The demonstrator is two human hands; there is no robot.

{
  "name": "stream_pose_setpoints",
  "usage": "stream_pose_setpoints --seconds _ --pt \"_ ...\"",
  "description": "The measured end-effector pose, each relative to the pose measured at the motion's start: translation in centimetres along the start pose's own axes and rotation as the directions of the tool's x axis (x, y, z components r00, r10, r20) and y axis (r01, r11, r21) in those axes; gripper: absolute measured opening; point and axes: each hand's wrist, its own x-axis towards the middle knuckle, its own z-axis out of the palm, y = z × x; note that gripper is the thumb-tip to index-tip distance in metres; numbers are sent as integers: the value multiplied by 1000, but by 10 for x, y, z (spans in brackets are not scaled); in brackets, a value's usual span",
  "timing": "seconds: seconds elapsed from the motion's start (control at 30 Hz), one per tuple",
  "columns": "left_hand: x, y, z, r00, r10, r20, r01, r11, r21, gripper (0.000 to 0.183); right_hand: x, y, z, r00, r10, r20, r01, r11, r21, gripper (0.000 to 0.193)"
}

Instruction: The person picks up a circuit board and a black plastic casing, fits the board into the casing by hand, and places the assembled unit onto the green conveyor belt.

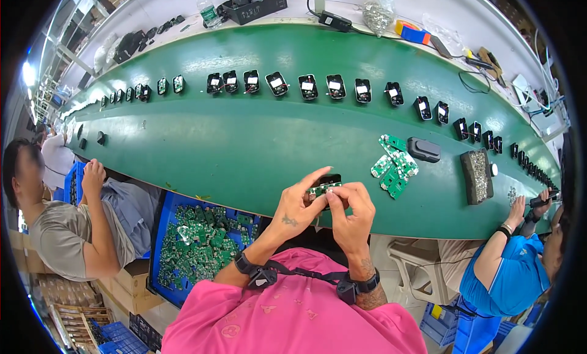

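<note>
Near the table's front edge, my left hand point(293, 208) is closed around a small black plastic case point(331, 178). A green circuit board point(318, 189) lies along the case's near side, though how far it sits inside cannot be made out. My right hand point(353, 214) pinches at the board's right end, thumb and forefinger together. To the right on the green table lies a loose pile of green circuit boards point(395, 164). Beside that pile rests a closed black case point(423, 150).
A row of open black cases point(307, 87) curves along the table point(244, 140). A dark tray of small metal parts point(477, 177) stands right. A blue bin of circuit boards point(160, 232) is below left. Co-workers sit left point(76, 232) and right point(507, 274).
</note>
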Motion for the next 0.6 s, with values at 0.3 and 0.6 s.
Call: stream_pose_setpoints --seconds 0.3,0.6 --pt "-7 3 6 999 -8 31 16 962 -272 54 -1 -11 -2 995 85 -57 -87 996 -30 8" --pt "-10 3 15 998 36 -47 -40 995 -91 50 -6 -4 -4 999 -36 -19 34 997 -75 9"
